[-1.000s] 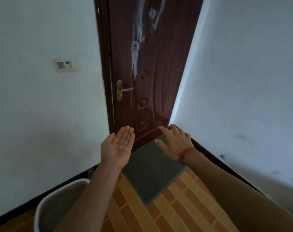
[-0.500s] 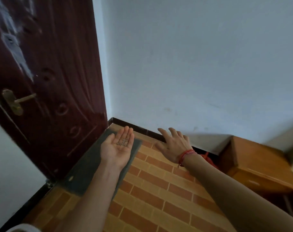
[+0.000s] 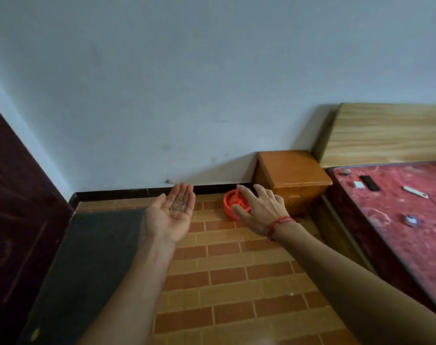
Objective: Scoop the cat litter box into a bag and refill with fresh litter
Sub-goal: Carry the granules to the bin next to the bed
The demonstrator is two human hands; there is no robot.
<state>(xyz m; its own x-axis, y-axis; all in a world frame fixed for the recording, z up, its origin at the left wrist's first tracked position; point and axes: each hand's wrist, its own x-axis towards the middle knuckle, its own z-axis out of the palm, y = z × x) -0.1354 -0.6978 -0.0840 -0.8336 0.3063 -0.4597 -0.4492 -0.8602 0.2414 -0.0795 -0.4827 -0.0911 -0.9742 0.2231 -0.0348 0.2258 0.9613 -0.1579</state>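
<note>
The left hand [image 3: 171, 217] is lying palm up, fingers straight, carrying grey litter granules [image 3: 178, 206] in its palm, while the right hand [image 3: 259, 210] is hovering palm down, fingers spread, holding nothing, in front of a red plastic object [image 3: 230, 206] standing just left of the wooden nightstand [image 3: 294, 175].

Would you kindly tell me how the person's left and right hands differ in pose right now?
The left hand is turned palm up and held flat; the right hand is palm down and splayed. The left hand carries small grey grains; the right hand holds nothing. Both are open and stretched forward.
</note>
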